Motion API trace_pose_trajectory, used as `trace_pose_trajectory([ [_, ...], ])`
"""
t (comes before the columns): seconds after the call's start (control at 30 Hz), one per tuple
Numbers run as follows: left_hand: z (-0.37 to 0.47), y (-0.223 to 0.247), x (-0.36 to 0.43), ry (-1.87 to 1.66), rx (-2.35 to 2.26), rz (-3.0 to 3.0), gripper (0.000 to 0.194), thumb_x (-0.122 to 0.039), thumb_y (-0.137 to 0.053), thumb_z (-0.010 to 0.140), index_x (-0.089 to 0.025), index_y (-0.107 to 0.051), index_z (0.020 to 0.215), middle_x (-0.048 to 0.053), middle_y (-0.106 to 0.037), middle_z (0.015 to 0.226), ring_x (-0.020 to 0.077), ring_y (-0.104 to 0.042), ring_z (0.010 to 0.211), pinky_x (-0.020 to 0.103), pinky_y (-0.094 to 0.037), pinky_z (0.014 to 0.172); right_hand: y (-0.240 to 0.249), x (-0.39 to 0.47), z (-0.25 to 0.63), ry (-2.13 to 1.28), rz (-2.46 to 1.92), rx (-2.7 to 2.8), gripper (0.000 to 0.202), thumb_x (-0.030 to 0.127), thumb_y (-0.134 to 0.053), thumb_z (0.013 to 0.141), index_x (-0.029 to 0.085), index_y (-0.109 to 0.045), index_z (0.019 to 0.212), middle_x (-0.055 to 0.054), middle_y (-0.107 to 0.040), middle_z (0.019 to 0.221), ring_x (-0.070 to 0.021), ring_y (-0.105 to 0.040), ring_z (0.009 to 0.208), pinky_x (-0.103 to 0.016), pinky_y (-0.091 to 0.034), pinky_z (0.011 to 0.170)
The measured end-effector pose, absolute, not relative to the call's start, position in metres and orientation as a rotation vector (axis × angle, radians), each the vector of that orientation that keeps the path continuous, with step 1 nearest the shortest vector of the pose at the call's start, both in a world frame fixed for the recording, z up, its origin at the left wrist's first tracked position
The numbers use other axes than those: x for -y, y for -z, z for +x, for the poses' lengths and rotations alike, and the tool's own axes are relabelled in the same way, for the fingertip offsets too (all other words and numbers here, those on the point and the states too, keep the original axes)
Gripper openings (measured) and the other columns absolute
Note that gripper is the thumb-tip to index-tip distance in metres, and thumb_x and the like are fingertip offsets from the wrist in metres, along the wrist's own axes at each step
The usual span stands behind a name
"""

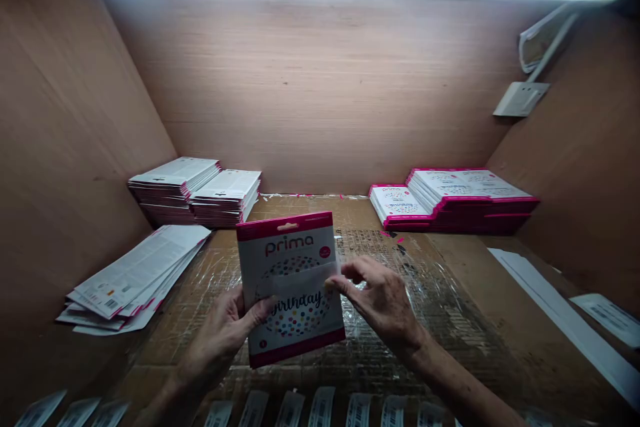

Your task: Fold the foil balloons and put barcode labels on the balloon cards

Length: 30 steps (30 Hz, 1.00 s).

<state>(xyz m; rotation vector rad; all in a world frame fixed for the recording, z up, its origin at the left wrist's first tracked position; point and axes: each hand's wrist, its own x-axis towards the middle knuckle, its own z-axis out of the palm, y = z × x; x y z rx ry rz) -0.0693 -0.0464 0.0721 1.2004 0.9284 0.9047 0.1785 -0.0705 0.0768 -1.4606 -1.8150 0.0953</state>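
Observation:
My left hand [233, 323] grips a flat white-and-magenta packet [293, 340] near its left edge, thumb on the front. The packet is tilted slightly, printed "prima" and "birthday" over a circle of coloured dots, with a hanging slot at the top. Across its middle lies a pale blank strip [300, 278], covering part of the print. My right hand [377, 300] pinches at the strip's right end, thumb and forefinger together by the packet's right edge. Whether the strip is stuck down there I cannot tell. The fingers behind the packet are hidden.
Stacked packets stand at the back left [165, 197] and back right [465, 197]. Loose packets [135, 280] fan out at the left. Barcode labels [320, 407] line the front edge. White paper strips [565, 320] lie right, below a wall socket [521, 99]. Taped cardboard [440, 300] covers the surface.

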Motion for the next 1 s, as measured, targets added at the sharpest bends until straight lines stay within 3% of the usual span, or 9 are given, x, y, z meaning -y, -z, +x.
trace_pose_trajectory([
  [0.13, -0.066, -0.072, 0.045, -0.89, -0.937, 1.272, 0.032, -0.036, -0.076, 0.075, -0.017, -0.073, 0.101, 0.007, -0.077, 0.094, 0.0245, -0.07, 0.085, 0.029, -0.057, 0.074, -0.071, 0.068, 0.18, -0.728, -1.265, 1.631, 0.034, 0.049, -0.061, 0.086, 0.017, -0.071, 0.084, -0.006, -0.071, 0.084, -0.0184, -0.064, 0.078, -0.031, -0.047, 0.07],
  [0.23, -0.063, -0.076, 0.045, -0.868, -0.96, 1.276, 0.031, -0.036, -0.075, 0.076, -0.019, -0.073, 0.102, 0.006, -0.077, 0.094, 0.0238, -0.069, 0.084, 0.028, -0.057, 0.071, -0.07, 0.062, 0.184, -1.176, -1.148, 1.483, 0.036, 0.05, -0.067, 0.08, 0.014, -0.071, 0.082, -0.006, -0.071, 0.079, -0.0169, -0.063, 0.071, -0.029, -0.049, 0.066],
  [0.33, -0.058, -0.078, 0.049, -0.788, -0.963, 1.246, 0.032, -0.038, -0.074, 0.077, -0.017, -0.073, 0.1, 0.006, -0.077, 0.089, 0.0243, -0.07, 0.079, 0.031, -0.058, 0.069, -0.071, 0.058, 0.188, -1.411, -1.044, 1.468, 0.035, 0.046, -0.073, 0.075, 0.013, -0.073, 0.081, -0.005, -0.071, 0.079, -0.0155, -0.063, 0.07, -0.029, -0.05, 0.068],
  [0.6, -0.039, -0.082, 0.055, -0.729, -0.977, 1.149, 0.037, -0.042, -0.076, 0.073, -0.012, -0.073, 0.094, 0.008, -0.077, 0.077, 0.0243, -0.071, 0.069, 0.03, -0.056, 0.061, -0.069, 0.058, 0.182, -1.541, -0.894, 1.347, 0.034, 0.039, -0.078, 0.071, 0.014, -0.072, 0.093, -0.005, -0.072, 0.087, -0.0171, -0.067, 0.079, -0.031, -0.056, 0.075],
  [0.7, -0.04, -0.085, 0.056, -0.787, -0.925, 1.106, 0.039, -0.041, -0.08, 0.069, -0.013, -0.072, 0.095, 0.008, -0.077, 0.082, 0.0244, -0.071, 0.074, 0.03, -0.056, 0.065, -0.072, 0.06, 0.186, -1.5, -0.888, 1.327, 0.026, 0.037, -0.078, 0.071, 0.013, -0.073, 0.082, -0.005, -0.072, 0.081, -0.0166, -0.067, 0.071, -0.031, -0.058, 0.068],
  [0.77, -0.044, -0.086, 0.058, -0.822, -0.844, 1.021, 0.048, -0.049, -0.078, 0.068, -0.012, -0.072, 0.097, 0.011, -0.077, 0.088, 0.0276, -0.071, 0.08, 0.032, -0.056, 0.068, -0.075, 0.063, 0.19, -1.443, -0.858, 1.313, 0.023, 0.037, -0.077, 0.074, 0.015, -0.073, 0.082, -0.005, -0.073, 0.083, -0.018, -0.068, 0.073, -0.032, -0.058, 0.07],
  [0.9, -0.045, -0.081, 0.065, -0.747, -0.629, 0.723, 0.075, -0.073, -0.061, 0.068, -0.008, -0.07, 0.104, 0.02, -0.075, 0.093, 0.0379, -0.069, 0.095, 0.045, -0.055, 0.078, -0.075, 0.069, 0.194, -1.406, -0.741, 1.276, 0.028, 0.037, -0.073, 0.079, 0.02, -0.072, 0.101, -0.005, -0.073, 0.097, -0.0216, -0.069, 0.087, -0.038, -0.057, 0.081],
  [1.0, -0.038, -0.075, 0.067, -0.74, -0.588, 0.602, 0.071, -0.072, -0.064, 0.067, -0.011, -0.071, 0.101, 0.019, -0.076, 0.09, 0.0383, -0.068, 0.099, 0.047, -0.053, 0.083, -0.066, 0.072, 0.19, -1.498, -0.687, 1.277, 0.033, 0.037, -0.072, 0.08, 0.019, -0.07, 0.108, -0.008, -0.073, 0.101, -0.0231, -0.07, 0.088, -0.04, -0.056, 0.083],
])
